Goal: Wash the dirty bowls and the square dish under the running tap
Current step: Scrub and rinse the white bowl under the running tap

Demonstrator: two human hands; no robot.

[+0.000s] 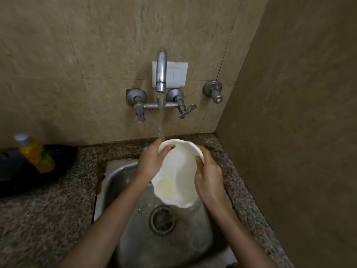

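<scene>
A white bowl (178, 171) with a wavy rim is held tilted over the steel sink (116, 175), its inside facing me, with yellowish residue near its lower left. My left hand (152, 161) grips the bowl's upper left rim, thumb inside. My right hand (207, 178) grips the right rim, thumb over the edge. Water runs from the wall tap (161, 74) and lands on the fingers of my left hand at the bowl's top edge. No other bowl or square dish is visible.
The sink drain (162, 219) lies below the bowl. A yellow soap bottle (35, 153) stands on a dark object (23, 171) on the speckled counter at left. Two tap handles (140, 111) flank the spout, with another valve (214, 91) at right. Tiled walls close in behind and on the right.
</scene>
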